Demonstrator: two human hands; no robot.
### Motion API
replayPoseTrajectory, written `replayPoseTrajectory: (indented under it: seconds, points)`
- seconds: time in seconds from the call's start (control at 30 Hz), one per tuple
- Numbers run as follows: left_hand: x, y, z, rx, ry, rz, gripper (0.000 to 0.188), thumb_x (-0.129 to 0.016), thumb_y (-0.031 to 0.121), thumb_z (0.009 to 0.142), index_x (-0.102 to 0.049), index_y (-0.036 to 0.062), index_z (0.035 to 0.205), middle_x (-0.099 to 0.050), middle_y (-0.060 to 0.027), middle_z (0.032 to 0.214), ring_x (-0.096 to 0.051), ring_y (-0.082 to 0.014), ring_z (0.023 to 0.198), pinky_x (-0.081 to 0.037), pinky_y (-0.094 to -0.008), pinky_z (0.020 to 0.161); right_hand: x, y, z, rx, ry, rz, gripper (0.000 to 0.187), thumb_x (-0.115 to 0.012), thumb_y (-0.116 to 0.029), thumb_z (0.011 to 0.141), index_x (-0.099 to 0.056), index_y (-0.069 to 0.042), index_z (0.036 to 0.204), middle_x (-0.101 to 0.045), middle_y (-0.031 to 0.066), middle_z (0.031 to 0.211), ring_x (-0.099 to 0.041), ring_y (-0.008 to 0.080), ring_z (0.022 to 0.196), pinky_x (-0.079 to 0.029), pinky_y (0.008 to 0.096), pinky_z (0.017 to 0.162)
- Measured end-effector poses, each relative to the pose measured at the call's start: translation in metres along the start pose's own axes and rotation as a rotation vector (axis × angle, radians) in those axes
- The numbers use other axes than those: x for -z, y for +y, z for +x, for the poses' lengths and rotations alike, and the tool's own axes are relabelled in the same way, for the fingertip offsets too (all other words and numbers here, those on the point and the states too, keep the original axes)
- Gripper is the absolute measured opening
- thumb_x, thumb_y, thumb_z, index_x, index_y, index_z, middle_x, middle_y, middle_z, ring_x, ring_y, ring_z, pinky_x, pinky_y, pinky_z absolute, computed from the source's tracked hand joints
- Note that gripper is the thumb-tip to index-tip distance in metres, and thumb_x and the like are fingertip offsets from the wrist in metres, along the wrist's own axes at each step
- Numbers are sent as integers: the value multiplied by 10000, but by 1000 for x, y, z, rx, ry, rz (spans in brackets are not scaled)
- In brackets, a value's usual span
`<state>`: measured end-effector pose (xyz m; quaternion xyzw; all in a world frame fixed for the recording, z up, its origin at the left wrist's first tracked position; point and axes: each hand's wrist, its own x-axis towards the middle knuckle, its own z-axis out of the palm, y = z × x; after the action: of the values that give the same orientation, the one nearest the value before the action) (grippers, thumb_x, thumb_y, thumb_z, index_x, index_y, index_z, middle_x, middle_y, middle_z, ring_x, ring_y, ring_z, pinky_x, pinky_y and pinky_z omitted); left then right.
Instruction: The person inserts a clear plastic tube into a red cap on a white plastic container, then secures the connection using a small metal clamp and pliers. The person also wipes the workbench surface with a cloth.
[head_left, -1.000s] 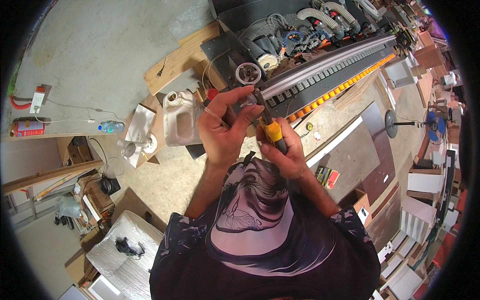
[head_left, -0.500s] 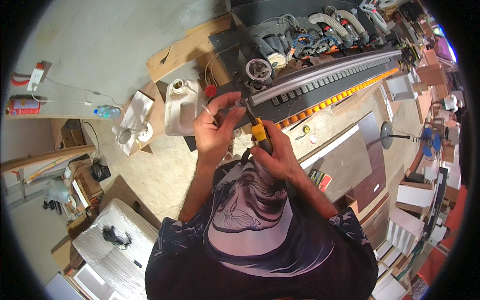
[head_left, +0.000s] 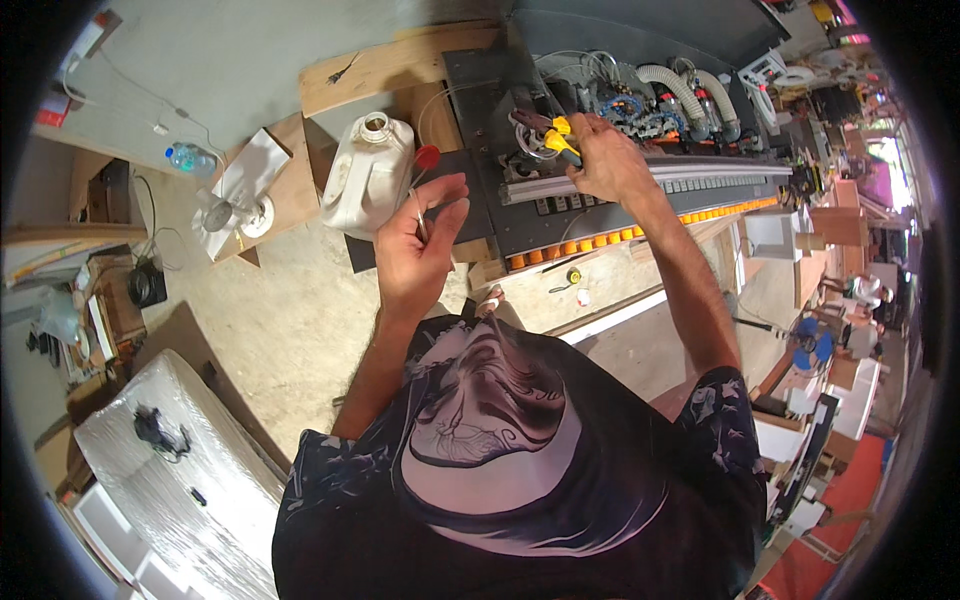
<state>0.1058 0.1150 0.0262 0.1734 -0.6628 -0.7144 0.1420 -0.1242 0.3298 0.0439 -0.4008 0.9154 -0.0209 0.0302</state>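
My right hand (head_left: 615, 165) is closed around pliers (head_left: 562, 140) with yellow and black handles. Their jaws reach over the machine's dark deck, in front of a round metal handwheel (head_left: 535, 146). My left hand (head_left: 420, 240) is curled, thumb and fingers closed on a thin pale tube (head_left: 418, 203); whatever else lies in its palm is hidden. The tube runs up toward a red cap (head_left: 427, 157) just beyond my fingers. Beside that hand, to the left, stands a white plastic jug (head_left: 368, 175) with its mouth uncovered.
An open machine (head_left: 640, 110) with hoses and wiring fills the far right, bordered by a metal rail (head_left: 640, 178) and yellow rollers (head_left: 610, 238). A white fan-like stand (head_left: 255, 215) and a water bottle (head_left: 190, 159) sit left. A plastic-wrapped stack (head_left: 190, 450) lies lower left.
My right hand has carried the pliers away from my left hand, forward and right over the machine. My left hand stays near the jug, with the tube.
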Motion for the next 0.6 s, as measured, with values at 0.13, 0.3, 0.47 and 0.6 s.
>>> replayPoseTrajectory:
  seconds: [0.13,0.3,0.47,0.6]
  points:
    - [4,-1,-12,21,69,-56,285,-650,201,1048,-694,36,1277,-761,-59,1142,-569,11,719,-412,-171,514,7,2,19,23,-128,-78,554,-780,-111,764,-512,3,1235,-635,273,1184,-637,456,1135,-523,518,964]
    - [4,-6,-21,0,177,-65,277,-625,207,1064,-696,31,1265,-762,-76,1119,-506,14,622,-381,-173,509,8,3,27,79,118,96,579,-767,-107,764,-513,19,1268,-631,263,1210,-628,452,1153,-537,496,982]
    - [-3,-6,-22,28,269,-79,277,-624,223,1066,-699,30,1249,-762,-69,1097,-463,15,571,-369,-177,499,-7,19,22,156,-12,-27,602,-716,-26,750,-500,-9,1311,-612,281,1203,-610,466,1151,-524,512,968]
    - [-5,-3,-23,51,274,-83,277,-626,237,1066,-704,35,1240,-762,-62,1099,-457,14,569,-368,-178,495,5,18,28,206,60,35,628,-724,-18,730,-503,-22,1318,-617,249,1179,-617,460,1137,-541,513,939]
